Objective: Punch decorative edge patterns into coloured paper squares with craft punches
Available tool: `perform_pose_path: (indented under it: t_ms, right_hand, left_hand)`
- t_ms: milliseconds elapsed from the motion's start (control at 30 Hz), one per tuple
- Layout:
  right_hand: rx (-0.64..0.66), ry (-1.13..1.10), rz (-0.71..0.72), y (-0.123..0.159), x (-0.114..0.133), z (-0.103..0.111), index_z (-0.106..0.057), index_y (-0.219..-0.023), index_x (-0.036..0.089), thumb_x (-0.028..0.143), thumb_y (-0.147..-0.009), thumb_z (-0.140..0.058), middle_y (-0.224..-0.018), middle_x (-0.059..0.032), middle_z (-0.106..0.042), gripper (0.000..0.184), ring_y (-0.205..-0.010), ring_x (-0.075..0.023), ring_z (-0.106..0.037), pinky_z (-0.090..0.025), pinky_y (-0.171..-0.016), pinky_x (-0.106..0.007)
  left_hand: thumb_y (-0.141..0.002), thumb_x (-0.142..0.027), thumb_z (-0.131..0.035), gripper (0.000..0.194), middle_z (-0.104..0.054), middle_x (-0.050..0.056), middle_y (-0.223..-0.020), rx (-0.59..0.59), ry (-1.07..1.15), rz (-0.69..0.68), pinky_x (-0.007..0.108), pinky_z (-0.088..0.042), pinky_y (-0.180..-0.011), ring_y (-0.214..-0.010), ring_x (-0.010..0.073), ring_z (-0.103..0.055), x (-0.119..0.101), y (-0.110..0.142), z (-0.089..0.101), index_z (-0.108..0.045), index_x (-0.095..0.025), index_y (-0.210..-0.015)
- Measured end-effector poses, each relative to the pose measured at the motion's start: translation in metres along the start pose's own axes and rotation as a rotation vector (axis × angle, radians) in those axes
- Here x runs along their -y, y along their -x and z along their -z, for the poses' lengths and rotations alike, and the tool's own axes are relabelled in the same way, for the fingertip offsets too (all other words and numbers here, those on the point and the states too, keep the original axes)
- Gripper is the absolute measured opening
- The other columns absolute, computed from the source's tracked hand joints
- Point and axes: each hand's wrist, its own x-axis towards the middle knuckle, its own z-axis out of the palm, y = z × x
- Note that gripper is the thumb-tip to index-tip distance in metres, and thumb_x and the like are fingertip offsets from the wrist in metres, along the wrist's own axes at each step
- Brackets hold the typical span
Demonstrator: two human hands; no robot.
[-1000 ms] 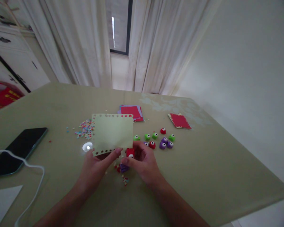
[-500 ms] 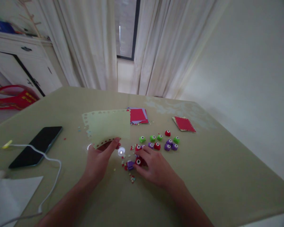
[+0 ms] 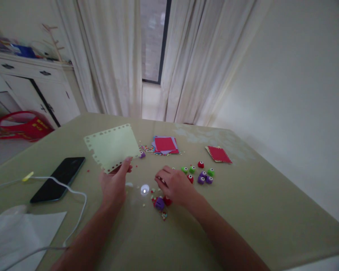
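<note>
My left hand point(image 3: 115, 184) pinches the near edge of a pale green paper sheet point(image 3: 113, 146), holding it tilted above the table. Small cut-outs run along the sheet's edges. My right hand point(image 3: 175, 185) is closed with curled fingers over the small pieces; something small and pale shows at the fingertips, too hidden to name. Just below it sit a purple lump-shaped piece point(image 3: 159, 204) and a red one point(image 3: 167, 201), among scattered paper bits point(image 3: 164, 215). Right of this hand stand several small one-eyed figures in green, red and purple, such as a purple figure point(image 3: 209, 180).
A stack of red and lilac paper squares point(image 3: 165, 144) lies farther back, beside colourful confetti point(image 3: 147, 149). A red square with a punched border point(image 3: 219, 154) is at right. Leftward are a phone point(image 3: 58, 180), a white cable point(image 3: 83, 203) and white paper point(image 3: 51, 229). A bright round spot point(image 3: 144, 190) shows between my hands.
My left hand has lifted and tilted the sheet leftward, uncovering confetti and a purple figure behind it. My right hand has moved up off the purple and red pieces. The view has shifted slightly.
</note>
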Motion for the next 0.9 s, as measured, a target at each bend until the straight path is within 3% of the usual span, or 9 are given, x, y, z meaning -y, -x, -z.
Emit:
perform_pose_path:
  t_ms: [67,167,267,367,467,567,633,733,900]
  right_hand:
    - [-0.011,0.035,0.015,-0.036,0.0,-0.003,-0.07,-0.128,0.016,0.027,-0.108,-0.054,-0.125,-0.0131,-0.073,0.027,-0.113,-0.0263,-0.07,-0.055,-0.098,-0.037]
    - [0.003,0.088,0.023,-0.089,-0.004,-0.016,-0.048,-0.156,0.013,0.012,-0.104,-0.051,-0.164,-0.0195,-0.048,0.052,-0.146,-0.0284,-0.051,-0.046,-0.117,-0.042]
    - [0.067,0.088,0.018,-0.122,-0.008,-0.032,-0.063,-0.142,0.016,0.013,-0.099,-0.061,-0.155,-0.0156,-0.06,0.043,-0.14,-0.0277,-0.059,-0.049,-0.115,-0.04]
    - [0.087,0.081,-0.022,-0.126,-0.008,-0.039,-0.069,-0.131,0.015,0.016,-0.1,-0.063,-0.136,-0.0153,-0.072,0.032,-0.123,-0.0286,-0.069,-0.057,-0.103,-0.039]
    - [0.064,0.075,-0.048,-0.1,-0.009,-0.034,-0.069,-0.129,0.014,0.024,-0.1,-0.067,-0.129,-0.016,-0.074,0.03,-0.117,-0.0305,-0.071,-0.058,-0.099,-0.04]
    - [-0.035,0.045,-0.121,-0.049,-0.012,-0.023,-0.063,-0.136,0.011,0.035,-0.108,-0.057,-0.129,-0.0197,-0.069,0.038,-0.117,-0.0309,-0.07,-0.058,-0.1,-0.044]
    - [-0.203,-0.131,-0.144,-0.007,-0.014,-0.019,-0.06,-0.143,0.016,0.039,-0.108,-0.059,-0.129,-0.0165,-0.067,0.042,-0.118,-0.0284,-0.069,-0.057,-0.101,-0.042]
    - [-0.293,-0.361,-0.115,0.044,-0.013,-0.022,-0.068,-0.135,0.021,0.036,-0.105,-0.066,-0.12,-0.0127,-0.069,0.034,-0.11,-0.0261,-0.069,-0.058,-0.098,-0.041]
    - [-0.396,-0.777,-0.274,0.063,-0.007,-0.028,-0.073,-0.123,0.024,0.04,-0.089,-0.085,-0.106,-0.0072,-0.077,0.039,-0.093,-0.0237,-0.072,-0.059,-0.086,-0.037]
  left_hand:
    - [-0.066,-0.046,-0.093,0.038,-0.074,0.0,-0.072,0.019,0.062,0.037,0.028,-0.056,-0.061,-0.062,0.0163,-0.067,0.001,0.001,-0.001,-0.076,-0.018,-0.086]
    - [-0.064,-0.044,-0.095,0.038,-0.075,0.001,-0.071,0.077,0.155,0.102,0.026,-0.056,-0.061,-0.062,0.0148,-0.067,0.003,0.005,-0.002,-0.078,-0.016,-0.083]
    - [-0.066,-0.042,-0.094,0.033,-0.076,0.0,-0.069,0.106,0.231,0.165,0.024,-0.059,-0.062,-0.061,0.0134,-0.068,0.007,0.009,-0.004,-0.078,-0.017,-0.08]
    - [-0.069,-0.037,-0.093,0.028,-0.078,0.0,-0.073,0.1,0.301,0.223,0.023,-0.062,-0.066,-0.064,0.0129,-0.072,0.009,0.012,-0.007,-0.079,-0.018,-0.083]
    - [-0.069,-0.034,-0.092,0.026,-0.081,0.001,-0.077,0.119,0.358,0.277,0.021,-0.063,-0.069,-0.069,0.0131,-0.077,0.008,0.015,-0.01,-0.079,-0.018,-0.084]
    - [-0.066,-0.033,-0.095,0.027,-0.082,0.003,-0.079,0.174,0.378,0.335,0.02,-0.064,-0.07,-0.075,0.015,-0.08,0.006,0.022,-0.011,-0.08,-0.017,-0.082]
    - [-0.065,-0.03,-0.097,0.029,-0.084,0.004,-0.082,0.209,0.369,0.373,0.019,-0.065,-0.072,-0.077,0.0152,-0.08,0.004,0.031,-0.011,-0.082,-0.016,-0.084]
    - [-0.06,-0.028,-0.101,0.032,-0.085,0.005,-0.087,0.257,0.337,0.476,0.019,-0.066,-0.072,-0.079,0.0156,-0.081,-0.002,0.047,-0.01,-0.084,-0.016,-0.085]
    - [-0.049,-0.042,-0.105,0.041,-0.085,0.009,-0.082,0.365,0.215,0.64,0.021,-0.066,-0.066,-0.077,0.0212,-0.082,-0.013,0.067,-0.011,-0.084,-0.015,-0.073]
